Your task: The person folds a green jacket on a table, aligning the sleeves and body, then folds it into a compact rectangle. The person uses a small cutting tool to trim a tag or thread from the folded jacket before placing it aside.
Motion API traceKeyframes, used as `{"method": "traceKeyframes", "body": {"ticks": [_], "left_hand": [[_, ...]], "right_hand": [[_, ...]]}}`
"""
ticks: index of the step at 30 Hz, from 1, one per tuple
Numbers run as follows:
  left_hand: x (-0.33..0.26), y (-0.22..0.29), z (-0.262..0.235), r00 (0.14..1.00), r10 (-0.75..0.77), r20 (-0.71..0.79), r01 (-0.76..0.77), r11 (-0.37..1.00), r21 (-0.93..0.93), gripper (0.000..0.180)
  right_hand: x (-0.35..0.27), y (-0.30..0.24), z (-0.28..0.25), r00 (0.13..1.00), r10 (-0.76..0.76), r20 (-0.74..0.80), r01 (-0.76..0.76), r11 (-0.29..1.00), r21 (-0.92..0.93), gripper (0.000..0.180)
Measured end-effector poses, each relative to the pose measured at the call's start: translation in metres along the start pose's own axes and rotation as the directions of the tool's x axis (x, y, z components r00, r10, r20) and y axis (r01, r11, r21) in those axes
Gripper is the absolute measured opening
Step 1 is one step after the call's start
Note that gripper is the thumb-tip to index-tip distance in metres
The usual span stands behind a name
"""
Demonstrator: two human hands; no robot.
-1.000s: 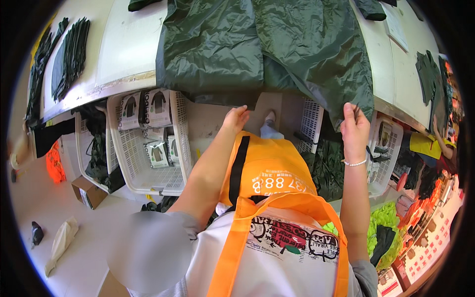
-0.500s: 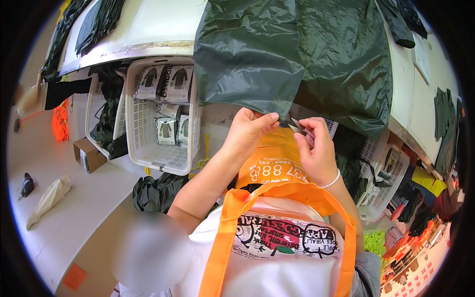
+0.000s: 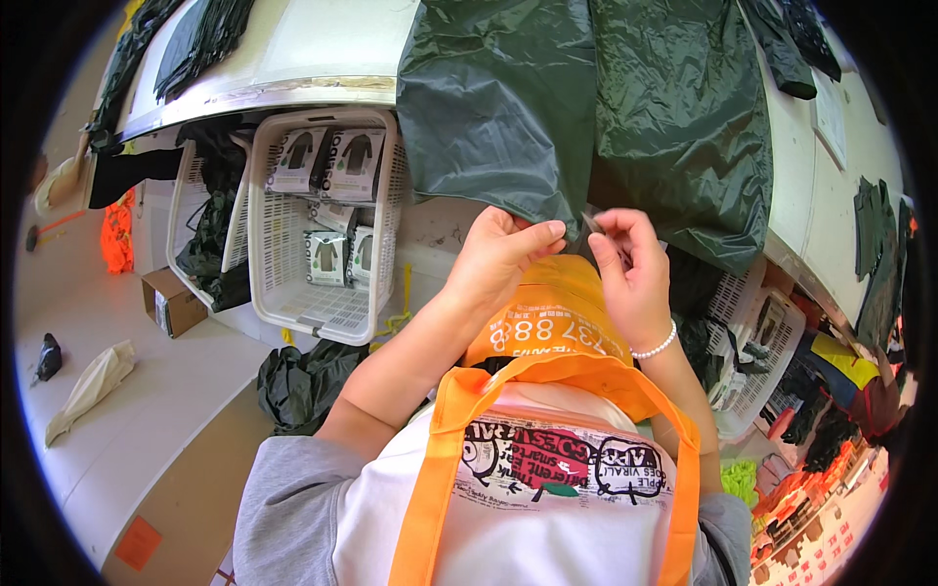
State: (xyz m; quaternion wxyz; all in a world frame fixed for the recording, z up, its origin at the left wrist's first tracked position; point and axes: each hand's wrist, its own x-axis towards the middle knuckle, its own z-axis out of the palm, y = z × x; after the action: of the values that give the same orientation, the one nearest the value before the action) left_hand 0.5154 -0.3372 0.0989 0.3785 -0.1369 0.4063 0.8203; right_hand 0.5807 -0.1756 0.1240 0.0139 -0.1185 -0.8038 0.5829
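Fabric (image 3: 493,107), dark green, thin and glossy, lies over the near edge of the long white surface (image 3: 313,59) and hangs below it in two wide panels side by side, with a dark gap between their lower ends. It looks light and limp, likely slippery and quick to crease, with little stiffness to hold a shape. A pinch on the hem or a lower corner should grip it best, since the broad middle would probably slide and bunch.

Its long axis runs from the person's body outward across the surface; the hem ends point down toward the person, and the left panel's inner corner is drawn to a point near the orange apron (image 3: 547,303).

The left hand (image 3: 513,256) is closed in a thumb-and-finger pinch on that corner. The right hand (image 3: 630,262), just beside it, curls narrowly around a small thin grey piece (image 3: 590,223), blurred and mostly hidden; whether that piece touches the fabric cannot be told. Below the surface, to the left, a white slatted plastic basket (image 3: 259,234) holds flat printed packets (image 3: 347,166).
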Motion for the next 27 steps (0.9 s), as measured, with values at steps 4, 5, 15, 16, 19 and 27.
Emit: {"method": "traceKeyframes", "body": {"ticks": [4, 5, 15, 16, 19, 27], "left_hand": [[-0.002, 0.003, 0.004, 1.000, -0.021, -0.003, 0.021, 1.000, 0.004, 0.018], [-0.005, 0.006, 0.006, 0.999, -0.038, -0.007, 0.038, 0.999, 0.039, 0.019], [0.001, 0.034, 0.012, 0.628, 0.705, 0.330, -0.644, 0.231, 0.730, 0.019], [0.001, 0.035, 0.014, 0.702, 0.675, 0.228, -0.607, 0.399, 0.687, 0.018], [-0.001, 0.048, 0.027, 0.875, 0.484, 0.003, -0.442, 0.796, 0.413, 0.019], [-0.004, 0.054, 0.040, 0.911, 0.404, 0.084, -0.413, 0.886, 0.211, 0.018]], "right_hand": [[0.020, -0.006, 0.011, 0.981, 0.171, 0.090, -0.191, 0.790, 0.583, 0.030], [0.025, -0.003, 0.015, 0.987, 0.153, 0.054, -0.154, 0.782, 0.603, 0.027], [0.046, -0.042, 0.021, 0.979, 0.189, 0.072, -0.188, 0.715, 0.673, 0.021], [0.045, -0.042, 0.022, 0.993, 0.117, -0.018, -0.077, 0.752, 0.655, 0.023], [0.041, -0.030, 0.026, 0.956, -0.141, -0.257, 0.237, 0.888, 0.394, 0.026], [0.038, -0.033, 0.030, 0.853, -0.436, -0.285, 0.444, 0.895, -0.040, 0.024]]}}
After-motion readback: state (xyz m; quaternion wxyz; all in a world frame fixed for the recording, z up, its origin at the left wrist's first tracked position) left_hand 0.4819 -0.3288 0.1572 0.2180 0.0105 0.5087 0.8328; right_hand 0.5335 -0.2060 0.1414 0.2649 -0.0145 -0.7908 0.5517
